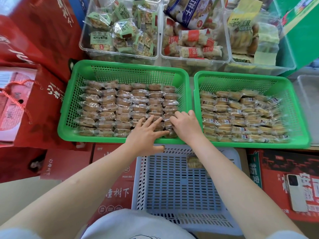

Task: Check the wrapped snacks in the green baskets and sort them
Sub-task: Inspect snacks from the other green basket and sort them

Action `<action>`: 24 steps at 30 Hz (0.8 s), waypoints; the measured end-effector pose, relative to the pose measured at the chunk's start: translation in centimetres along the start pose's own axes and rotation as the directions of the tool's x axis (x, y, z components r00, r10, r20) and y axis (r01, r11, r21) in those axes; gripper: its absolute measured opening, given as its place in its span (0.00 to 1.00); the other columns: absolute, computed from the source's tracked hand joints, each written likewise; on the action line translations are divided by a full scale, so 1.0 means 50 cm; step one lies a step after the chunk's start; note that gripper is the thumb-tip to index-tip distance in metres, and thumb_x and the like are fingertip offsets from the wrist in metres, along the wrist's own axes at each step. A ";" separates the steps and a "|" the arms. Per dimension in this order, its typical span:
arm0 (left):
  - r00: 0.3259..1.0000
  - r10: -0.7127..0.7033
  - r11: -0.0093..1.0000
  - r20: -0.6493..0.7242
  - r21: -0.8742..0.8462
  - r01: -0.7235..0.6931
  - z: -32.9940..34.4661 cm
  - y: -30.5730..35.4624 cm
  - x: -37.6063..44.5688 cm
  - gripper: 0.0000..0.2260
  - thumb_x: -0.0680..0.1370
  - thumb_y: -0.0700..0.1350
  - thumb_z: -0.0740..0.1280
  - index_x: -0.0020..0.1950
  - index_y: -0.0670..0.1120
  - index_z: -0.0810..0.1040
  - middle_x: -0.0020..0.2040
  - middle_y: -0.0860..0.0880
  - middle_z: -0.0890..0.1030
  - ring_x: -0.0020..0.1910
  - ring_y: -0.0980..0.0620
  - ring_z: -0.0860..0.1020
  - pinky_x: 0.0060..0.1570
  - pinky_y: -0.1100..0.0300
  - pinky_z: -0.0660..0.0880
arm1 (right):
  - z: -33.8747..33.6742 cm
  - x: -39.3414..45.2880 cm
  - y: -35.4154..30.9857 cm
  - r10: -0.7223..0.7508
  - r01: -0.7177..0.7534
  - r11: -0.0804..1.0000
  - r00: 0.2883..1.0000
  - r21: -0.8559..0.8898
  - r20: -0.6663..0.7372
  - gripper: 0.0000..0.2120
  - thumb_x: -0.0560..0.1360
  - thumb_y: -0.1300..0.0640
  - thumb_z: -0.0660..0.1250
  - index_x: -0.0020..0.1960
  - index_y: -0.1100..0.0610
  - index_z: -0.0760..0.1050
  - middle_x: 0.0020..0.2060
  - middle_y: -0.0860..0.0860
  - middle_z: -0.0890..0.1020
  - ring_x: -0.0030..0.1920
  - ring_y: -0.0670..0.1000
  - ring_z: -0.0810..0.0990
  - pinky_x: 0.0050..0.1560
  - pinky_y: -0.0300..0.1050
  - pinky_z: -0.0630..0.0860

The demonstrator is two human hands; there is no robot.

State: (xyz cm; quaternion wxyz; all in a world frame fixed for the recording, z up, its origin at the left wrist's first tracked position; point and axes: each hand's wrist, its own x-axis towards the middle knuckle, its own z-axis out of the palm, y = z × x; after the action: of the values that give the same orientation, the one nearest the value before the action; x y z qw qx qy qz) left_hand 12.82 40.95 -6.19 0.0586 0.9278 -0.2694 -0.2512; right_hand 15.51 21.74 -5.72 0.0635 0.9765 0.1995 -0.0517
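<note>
While the left hand point(146, 133) lies flat, fingers spread, on wrapped snacks point(124, 107) in the left green basket point(69, 114), the right hand point(185, 125) curls onto corner packs; grasp unclear. Light, crinkly, crushable: pinch the wrapper edges.

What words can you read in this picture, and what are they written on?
"UNDER THE" on the red gift bag, small white letters; the rest is cut off.
"查树下" on the red carton, large pale characters.
Big white characters on the red box under the phone: partly hidden, not readable.
Blue bag and yellow-green bag in the clear tubs: upside down, too unsure.
Snack wrappers in the green baskets: too small and blurred.
</note>
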 end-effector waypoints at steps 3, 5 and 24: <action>1.000 -0.002 1.000 -0.002 0.003 0.002 -0.001 0.001 -0.001 0.31 0.77 0.69 0.55 0.80 0.66 0.57 0.84 0.50 0.42 0.82 0.45 0.40 0.78 0.41 0.39 | 0.009 -0.001 0.002 -0.054 0.053 0.998 0.995 -0.014 -0.078 0.08 0.65 0.60 0.78 0.37 0.54 0.79 0.34 0.50 0.78 0.33 0.55 0.78 0.41 0.48 0.71; 1.000 -0.006 1.000 0.004 0.002 0.006 -0.002 0.002 -0.002 0.31 0.77 0.69 0.56 0.80 0.66 0.57 0.84 0.50 0.42 0.82 0.45 0.40 0.78 0.41 0.39 | 0.016 0.002 0.004 -0.084 0.086 0.996 0.989 0.005 -0.125 0.08 0.64 0.62 0.78 0.36 0.56 0.79 0.35 0.51 0.79 0.34 0.55 0.78 0.40 0.48 0.72; 0.919 -0.365 0.415 -0.150 -0.910 0.016 -0.053 0.077 -0.114 0.15 0.79 0.52 0.61 0.62 0.52 0.79 0.68 0.53 0.78 0.69 0.56 0.73 0.74 0.49 0.66 | -0.130 -0.190 -0.073 0.574 -0.074 0.572 0.747 0.817 -0.335 0.05 0.82 0.62 0.62 0.54 0.60 0.77 0.39 0.45 0.77 0.36 0.43 0.72 0.38 0.29 0.66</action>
State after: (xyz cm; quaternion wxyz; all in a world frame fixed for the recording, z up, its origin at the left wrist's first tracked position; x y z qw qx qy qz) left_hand 8.16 40.65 -0.50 0.5542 0.8068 0.0272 -0.2031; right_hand 5.85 22.35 1.52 -0.4062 0.8962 -0.0258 0.1765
